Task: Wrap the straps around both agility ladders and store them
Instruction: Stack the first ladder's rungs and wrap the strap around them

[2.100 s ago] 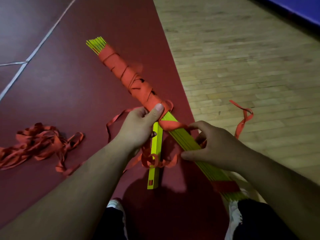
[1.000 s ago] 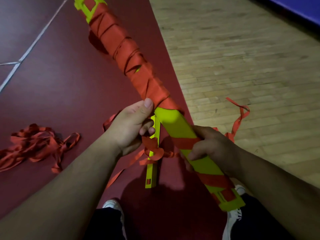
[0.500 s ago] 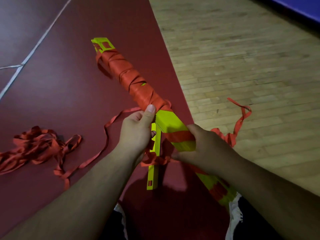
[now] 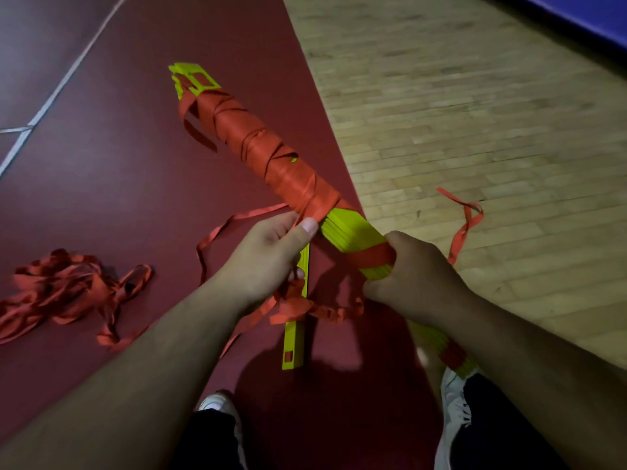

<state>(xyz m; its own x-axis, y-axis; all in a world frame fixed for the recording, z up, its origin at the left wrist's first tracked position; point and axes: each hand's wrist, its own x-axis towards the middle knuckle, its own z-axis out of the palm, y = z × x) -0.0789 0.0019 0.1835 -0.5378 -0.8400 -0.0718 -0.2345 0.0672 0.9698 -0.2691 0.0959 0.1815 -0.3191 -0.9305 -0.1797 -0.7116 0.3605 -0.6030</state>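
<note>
A bundle of yellow-green ladder rungs (image 4: 353, 228) slants from upper left to lower right, its far half wound in orange strap (image 4: 268, 157). My left hand (image 4: 268, 262) pinches the strap at the edge of the winding, thumb on top. My right hand (image 4: 417, 279) grips the bundle lower down, over a single strap turn (image 4: 373, 257). One loose yellow-green rung (image 4: 295, 334) lies on the floor under my hands with strap tangled round it. A pile of orange strap (image 4: 64, 290) lies at the left.
The red mat (image 4: 118, 184) meets the wooden floor (image 4: 475, 113) on a diagonal edge beside the bundle. A free strap end (image 4: 464, 225) trails over the wood. My shoes (image 4: 456, 405) are at the bottom. A blue mat (image 4: 583, 11) fills the top right corner.
The bundle was lifted and turned a second ago, then lowered again. My right hand has shifted up onto the single strap turn; my left thumb stays at the winding's edge.
</note>
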